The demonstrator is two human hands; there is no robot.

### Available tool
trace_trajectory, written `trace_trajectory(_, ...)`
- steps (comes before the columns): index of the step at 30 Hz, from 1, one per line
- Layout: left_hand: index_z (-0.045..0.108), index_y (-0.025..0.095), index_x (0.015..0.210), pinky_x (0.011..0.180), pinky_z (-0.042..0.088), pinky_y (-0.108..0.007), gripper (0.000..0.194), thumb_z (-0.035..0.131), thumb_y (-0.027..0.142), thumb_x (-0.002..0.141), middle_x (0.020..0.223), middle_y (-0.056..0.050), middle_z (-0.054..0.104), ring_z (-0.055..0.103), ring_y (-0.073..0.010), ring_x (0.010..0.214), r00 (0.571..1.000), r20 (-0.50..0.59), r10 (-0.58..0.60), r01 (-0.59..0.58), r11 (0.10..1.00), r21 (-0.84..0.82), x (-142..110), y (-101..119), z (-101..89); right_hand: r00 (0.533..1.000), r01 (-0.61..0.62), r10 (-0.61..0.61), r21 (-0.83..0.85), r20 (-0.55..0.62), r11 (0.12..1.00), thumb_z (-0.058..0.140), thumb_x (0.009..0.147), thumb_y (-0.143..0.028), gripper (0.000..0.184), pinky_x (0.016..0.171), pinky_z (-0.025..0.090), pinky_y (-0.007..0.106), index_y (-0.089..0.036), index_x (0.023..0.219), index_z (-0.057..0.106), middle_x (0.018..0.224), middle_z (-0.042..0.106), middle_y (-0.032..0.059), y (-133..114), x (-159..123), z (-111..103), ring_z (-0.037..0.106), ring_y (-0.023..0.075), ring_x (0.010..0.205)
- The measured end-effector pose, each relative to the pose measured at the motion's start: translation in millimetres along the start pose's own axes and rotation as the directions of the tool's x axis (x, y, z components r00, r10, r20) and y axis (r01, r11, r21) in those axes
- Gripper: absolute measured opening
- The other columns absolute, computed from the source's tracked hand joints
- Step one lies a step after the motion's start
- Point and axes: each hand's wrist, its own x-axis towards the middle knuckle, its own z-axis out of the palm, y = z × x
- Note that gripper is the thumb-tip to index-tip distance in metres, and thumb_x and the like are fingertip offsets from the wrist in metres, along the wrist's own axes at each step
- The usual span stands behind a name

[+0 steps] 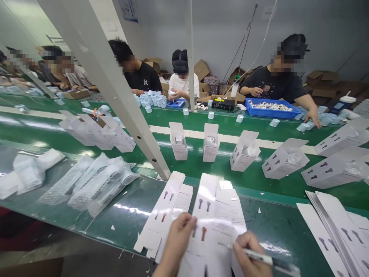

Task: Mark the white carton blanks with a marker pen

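Observation:
A flat, unfolded white carton (215, 215) printed with small pictures of handheld devices lies in front of me on the green work surface. My left hand (180, 234) is closed at the carton's left edge, thumb and forefinger pinched together there. In my right hand (249, 252) is a white-barrelled marker pen (259, 257), held over the carton's lower right part with its tip turned left toward the printed text. A second flat carton (161, 213) lies partly beneath my left forearm. To the right is a stack of more flat cartons (337, 231).
Open upright boxes (211, 148) with clear-wrapped contents stand along the green conveyor (196, 165). Bubble-wrap pouches (98, 182) lie at left. A slanting metal post (115, 96) rises in front of them. Across the line, co-workers sit by light-blue cups (151, 99) and a blue tray (271, 111).

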Motion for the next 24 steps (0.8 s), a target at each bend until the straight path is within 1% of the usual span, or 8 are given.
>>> trace_trajectory(4,0.056,0.022,0.068,0.063,0.041,-0.030,0.037,0.056,0.058,0.069,0.060,0.001,0.056,0.051,-0.0183,0.060,0.990,-0.141,-0.015,0.044,0.976,0.212,12.7,22.8,-75.0,0.999,-0.019,0.017,-0.041,-0.034,0.999,0.051,0.089,-0.052,0.035,0.057,0.036,0.028,-0.025,0.068,0.043,0.060,0.041,-0.0059,-5.4,32.6,-14.9,0.043,0.0149,0.057)
trace_trajectory(7,0.063,0.021,0.076,0.079,0.043,-0.041,0.038,0.051,0.056,0.067,0.082,-0.010,0.068,0.059,-0.0321,0.085,0.922,-0.354,0.157,0.054,0.853,0.519,13.2,37.2,-94.0,0.996,0.066,-0.061,-0.080,0.064,0.995,0.050,0.089,-0.053,0.035,0.056,0.036,0.028,-0.025,0.069,0.044,0.060,0.044,-0.0056,0.9,45.8,-12.1,0.045,0.0150,0.057)
trace_trajectory(9,0.064,0.021,0.080,0.083,0.043,-0.043,0.043,0.047,0.059,0.069,0.091,-0.013,0.068,0.058,-0.0349,0.095,0.905,-0.362,0.224,0.013,0.836,0.549,7.2,37.6,-75.1,0.993,0.084,-0.077,-0.085,0.090,0.993,0.049,0.090,-0.053,0.034,0.055,0.037,0.028,-0.025,0.071,0.044,0.063,0.048,-0.0048,4.4,47.8,-7.5,0.047,0.0151,0.058)
trace_trajectory(11,0.063,0.021,0.079,0.074,0.046,-0.039,0.046,0.044,0.063,0.073,0.080,-0.009,0.066,0.060,-0.0298,0.082,0.975,-0.209,0.075,0.012,0.922,0.387,-1.5,28.3,-38.4,0.993,0.083,-0.073,-0.097,0.096,0.992,0.049,0.090,-0.053,0.034,0.055,0.039,0.027,-0.025,0.072,0.045,0.064,0.050,-0.0044,5.4,47.4,-3.4,0.049,0.0152,0.059)
trace_trajectory(13,0.059,0.022,0.074,0.063,0.044,-0.034,0.042,0.048,0.062,0.073,0.065,-0.002,0.058,0.057,-0.0231,0.065,0.996,0.011,-0.090,0.085,0.969,0.232,-9.7,11.8,2.0,0.992,0.093,-0.082,-0.114,0.100,0.989,0.050,0.090,-0.053,0.033,0.054,0.039,0.027,-0.025,0.073,0.046,0.063,0.051,-0.0046,4.5,47.1,-0.8,0.050,0.0151,0.058)
trace_trajectory(16,0.053,0.023,0.072,0.064,0.042,-0.031,0.031,0.057,0.053,0.072,0.061,0.003,0.052,0.052,-0.0185,0.063,0.999,0.016,-0.042,0.039,0.987,0.155,-16.7,-15.5,43.3,0.985,0.142,-0.128,-0.127,0.118,0.982,0.049,0.091,-0.051,0.032,0.053,0.041,0.026,-0.025,0.073,0.047,0.062,0.051,-0.0049,1.7,49.1,0.0,0.050,0.0144,0.056)
trace_trajectory(20,0.054,0.022,0.074,0.066,0.040,-0.030,0.029,0.057,0.051,0.073,0.062,0.004,0.051,0.050,-0.0175,0.065,0.997,-0.077,0.001,0.007,0.994,0.106,-17.9,-32.5,54.1,0.980,0.145,-0.126,-0.124,0.153,0.982,0.050,0.090,-0.052,0.032,0.052,0.042,0.026,-0.025,0.072,0.047,0.061,0.052,-0.0047,-5.1,52.1,-3.7,0.051,0.0141,0.055)
trace_trajectory(24,0.056,0.022,0.073,0.064,0.039,-0.030,0.034,0.060,0.055,0.069,0.061,0.004,0.051,0.049,-0.0171,0.063,0.994,-0.104,-0.015,0.021,0.999,0.050,-17.4,-23.2,48.8,0.994,0.107,-0.104,-0.056,0.046,0.993,0.053,0.089,-0.052,0.032,0.053,0.041,0.027,-0.025,0.071,0.050,0.059,0.053,-0.0042,-11.6,39.0,-6.3,0.051,0.0154,0.055)
